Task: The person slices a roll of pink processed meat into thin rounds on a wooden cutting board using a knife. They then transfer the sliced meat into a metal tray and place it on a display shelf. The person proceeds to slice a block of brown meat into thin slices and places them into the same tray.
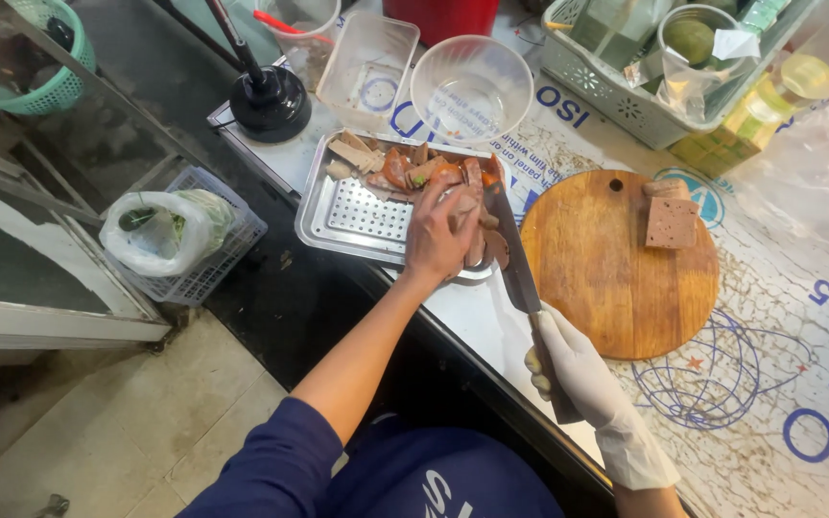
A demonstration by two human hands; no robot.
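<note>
Your left hand point(440, 235) is bare and lies palm-down over the sliced meat pieces point(414, 171) at the right end of the metal tray point(357, 219), fingers curled onto the slices; you cannot tell from above whether it pinches one or only presses on them. Your right hand point(573, 369) wears a white glove and is closed around the dark handle of a cleaver point(513, 251), whose long blade runs up along the tray's right edge, just beside your left hand and touching the pile there.

The tray has a perforated floor, bare on its near left part, with the brown and reddish slices heaped along its far side and right end. It sits at the near edge of the table point(769, 384), which is covered with a printed plastic sheet. Just right of the cleaver lies a round wooden cutting board point(606, 278), and on its far right part rests a brown rectangular block point(672, 221) with a smaller piece behind it.

Beyond the tray stand a clear round bowl point(472, 86) and a clear rectangular tub point(368, 58). A pale basket point(626, 105) of jars and bottles sits further right.
</note>
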